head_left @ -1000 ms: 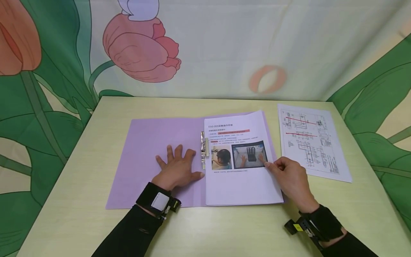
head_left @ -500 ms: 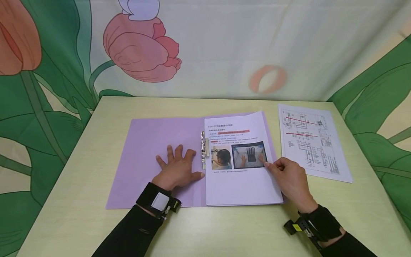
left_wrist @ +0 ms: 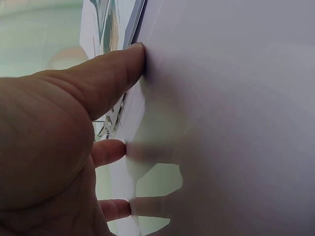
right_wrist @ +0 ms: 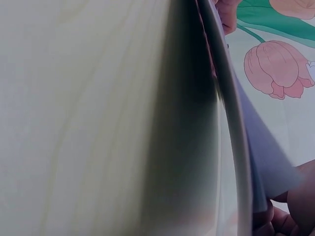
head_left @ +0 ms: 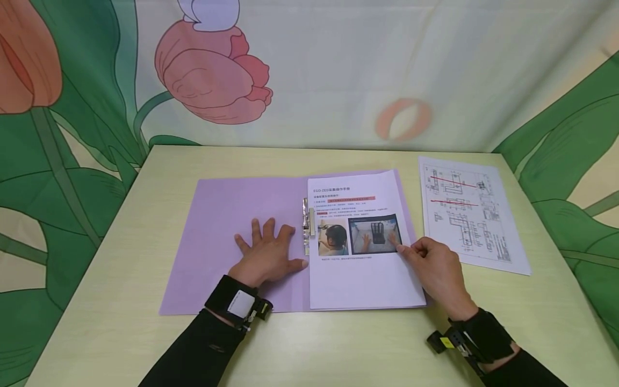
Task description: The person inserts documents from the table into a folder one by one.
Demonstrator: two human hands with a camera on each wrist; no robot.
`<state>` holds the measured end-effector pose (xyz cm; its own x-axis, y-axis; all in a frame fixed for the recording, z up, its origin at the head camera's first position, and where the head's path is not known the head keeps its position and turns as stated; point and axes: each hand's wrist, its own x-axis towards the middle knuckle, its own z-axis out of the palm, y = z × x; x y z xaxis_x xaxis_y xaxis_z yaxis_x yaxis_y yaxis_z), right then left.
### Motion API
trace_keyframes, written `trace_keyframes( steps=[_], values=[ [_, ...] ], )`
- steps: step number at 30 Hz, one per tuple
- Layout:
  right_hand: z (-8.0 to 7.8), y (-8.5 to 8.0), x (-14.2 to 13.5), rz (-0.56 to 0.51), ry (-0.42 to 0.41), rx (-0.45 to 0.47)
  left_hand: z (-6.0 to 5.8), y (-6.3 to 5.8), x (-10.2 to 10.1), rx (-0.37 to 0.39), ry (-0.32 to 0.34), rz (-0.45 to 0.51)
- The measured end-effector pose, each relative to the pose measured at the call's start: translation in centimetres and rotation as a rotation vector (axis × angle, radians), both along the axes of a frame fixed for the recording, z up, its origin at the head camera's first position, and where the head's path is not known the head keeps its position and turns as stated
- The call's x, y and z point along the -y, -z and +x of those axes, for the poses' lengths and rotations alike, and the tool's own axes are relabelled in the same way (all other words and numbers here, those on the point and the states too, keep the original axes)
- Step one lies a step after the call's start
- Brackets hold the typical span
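A purple folder (head_left: 232,209) lies spread on the table, with a metal clip (head_left: 306,220) at its spine and a stack of printed sheets (head_left: 362,282) on its right side. My left hand (head_left: 266,252) presses on the bare left cover, fingers spread; its thumb (left_wrist: 118,69) reaches close to the spine in the left wrist view. My right hand (head_left: 435,271) pinches the right edge of the sheets between thumb and fingers. In the right wrist view a sheet (right_wrist: 268,152) rises from the folder at the pinch, its edge curved.
To the right of the folder lies a separate pile of drawing sheets (head_left: 471,226), marked with red lines. The light wooden table (head_left: 348,349) ends in front of a flower-printed curtain (head_left: 329,75).
The upper right corner of the top sheet has sunk slightly toward the folder. Both hands stay in nearly the same place.
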<state>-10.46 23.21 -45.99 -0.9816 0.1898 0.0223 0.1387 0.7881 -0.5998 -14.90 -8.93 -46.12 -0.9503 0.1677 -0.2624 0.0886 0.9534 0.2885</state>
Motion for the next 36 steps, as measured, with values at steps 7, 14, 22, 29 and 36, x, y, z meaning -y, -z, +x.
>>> trace_keyframes(
  steps=[7, 14, 22, 29, 36],
  values=[
    [-0.1, -0.9, -1.2, -0.003, 0.017, 0.012, 0.0, -0.1, 0.1, 0.003, -0.001, 0.008],
    [-1.0, -1.8, -4.7, 0.037, 0.046, -0.027, 0.0, -0.1, 0.2, -0.002, 0.0, 0.02],
    [-3.4, -1.2, -12.3, 0.136, 0.174, 0.008, 0.1, 0.1, 0.1, -0.01, 0.003, 0.014],
    [-4.4, 0.0, -18.2, 0.238, 0.176, 0.197, 0.1, 0.0, 0.1, -0.006, 0.004, 0.006],
    [-5.1, 0.2, -20.0, 0.257, 0.122, 0.291, 0.0, -0.1, 0.0, -0.004, 0.003, 0.007]
  ],
)
